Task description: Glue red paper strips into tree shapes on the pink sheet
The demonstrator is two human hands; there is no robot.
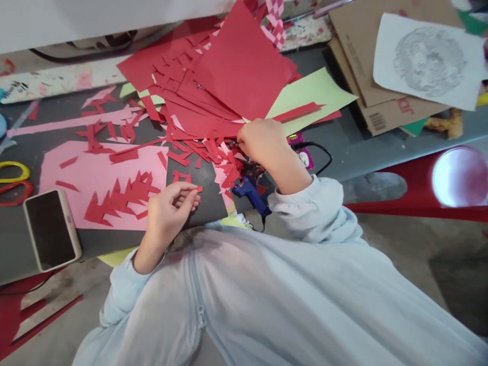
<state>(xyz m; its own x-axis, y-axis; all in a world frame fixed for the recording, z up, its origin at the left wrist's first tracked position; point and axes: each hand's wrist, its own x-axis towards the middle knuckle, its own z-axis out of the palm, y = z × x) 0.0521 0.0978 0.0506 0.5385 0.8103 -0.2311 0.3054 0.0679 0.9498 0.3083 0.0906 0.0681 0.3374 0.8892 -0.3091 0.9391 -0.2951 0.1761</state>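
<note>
Left hand (170, 207) of mine pinches a small red paper piece (200, 189) between thumb and finger, left of the blue plastic glue gun (249, 192). Just beyond that gun, my right hand (263, 140) is at the edge of a heap of cut red paper scraps (231, 178), fingers curled (their tips are hidden, so I cannot tell whether they grip anything). Farther left of the gun, jagged red paper pieces (118, 199) lie on a flat pink paper sheet (57, 162).
</note>
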